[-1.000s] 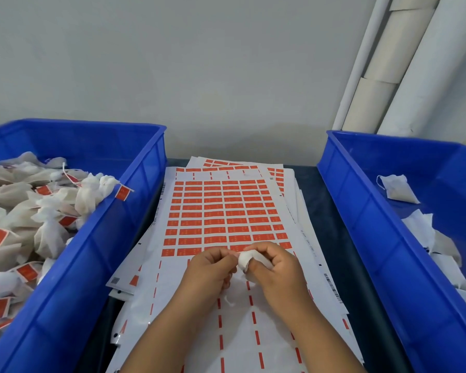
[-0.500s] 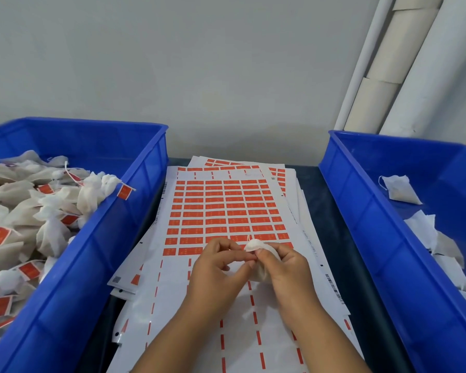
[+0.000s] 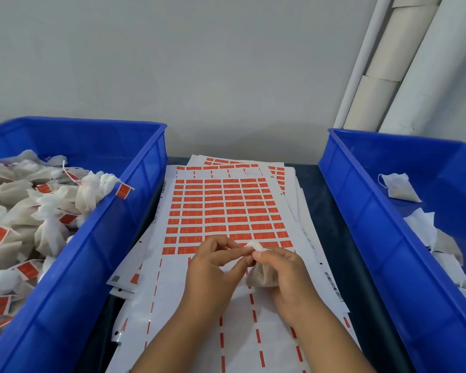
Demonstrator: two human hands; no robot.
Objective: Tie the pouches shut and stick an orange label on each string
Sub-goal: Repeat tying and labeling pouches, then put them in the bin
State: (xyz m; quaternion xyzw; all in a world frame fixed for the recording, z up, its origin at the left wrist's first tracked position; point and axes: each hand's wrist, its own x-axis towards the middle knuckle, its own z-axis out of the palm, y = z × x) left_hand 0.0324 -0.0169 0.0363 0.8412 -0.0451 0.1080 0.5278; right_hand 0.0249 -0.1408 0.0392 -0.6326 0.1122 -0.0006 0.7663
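A small white pouch (image 3: 261, 275) hangs between both hands above the label sheets. My right hand (image 3: 283, 273) grips its gathered neck, with the white top poking out above the thumb. My left hand (image 3: 215, 267) pinches at that neck with thumb and forefinger; whether it holds the string I cannot tell. The top sheet of orange labels (image 3: 226, 211) lies just beyond the hands, its near rows peeled bare.
A blue bin (image 3: 113, 238) on the left holds several tied pouches with orange labels. The blue bin (image 3: 366, 224) on the right holds loose untied pouches (image 3: 397, 187). More label sheets are stacked underneath. White pipes stand at the back right.
The pouch has turned so its filled body hangs below my right hand. Both hands stay together over the sheet; the left fingers have shifted at the neck.
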